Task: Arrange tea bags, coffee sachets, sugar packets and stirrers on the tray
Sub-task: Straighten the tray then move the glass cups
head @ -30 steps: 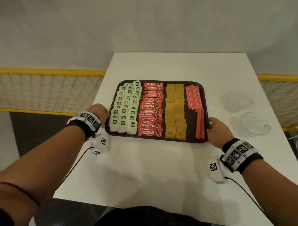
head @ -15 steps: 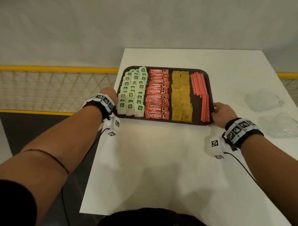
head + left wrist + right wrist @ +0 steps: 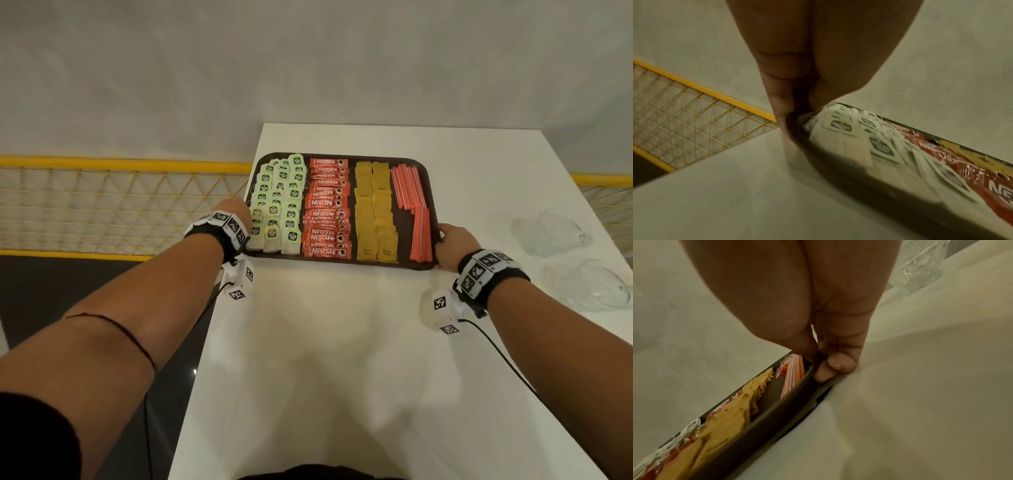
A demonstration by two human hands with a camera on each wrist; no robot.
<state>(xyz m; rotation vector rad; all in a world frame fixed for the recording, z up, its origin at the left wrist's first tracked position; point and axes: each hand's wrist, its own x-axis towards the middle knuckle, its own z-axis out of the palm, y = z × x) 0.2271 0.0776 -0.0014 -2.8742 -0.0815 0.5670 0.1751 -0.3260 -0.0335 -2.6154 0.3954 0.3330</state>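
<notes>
1. Head view: dark brown tray (image 3: 432, 202) flat on the white table (image 3: 342, 342), filled in four columns. From left: green-tagged tea bags (image 3: 279, 205), red coffee sachets (image 3: 327, 209), mustard sugar packets (image 3: 375, 212), red-and-white stirrers (image 3: 412, 209).
2. Left hand (image 3: 236, 214) at the tray's left edge, right hand (image 3: 454, 243) at its near right corner.
3. Left wrist view: left grip pinching the rim (image 3: 797, 129), thumb over the lip beside the tea bags (image 3: 840, 139), fingers along the outer wall.
4. Right wrist view: right grip likewise clamped on the rim (image 3: 797, 392), thumb on top near the stirrers (image 3: 795, 371), a fingertip (image 3: 835, 365) curled under the edge, where a dark gap shows between tray and table.
5. Likely step: shifting or squaring the loaded tray, sorting apparently complete.
6. To do it well: keep the tray level, move both sides together and slowly, avoid jolts that would slide the loose stirrers or topple the overlapped tea bags, and steer away from the clear glass dishes (image 3: 551, 236) off to the right.
7. Legible writing: "NESCAFE CLASSIC" in white on the sachets. Tea-bag tags carry a dark printed logo, too small to read; faint print on the sugar packets also unreadable.
</notes>
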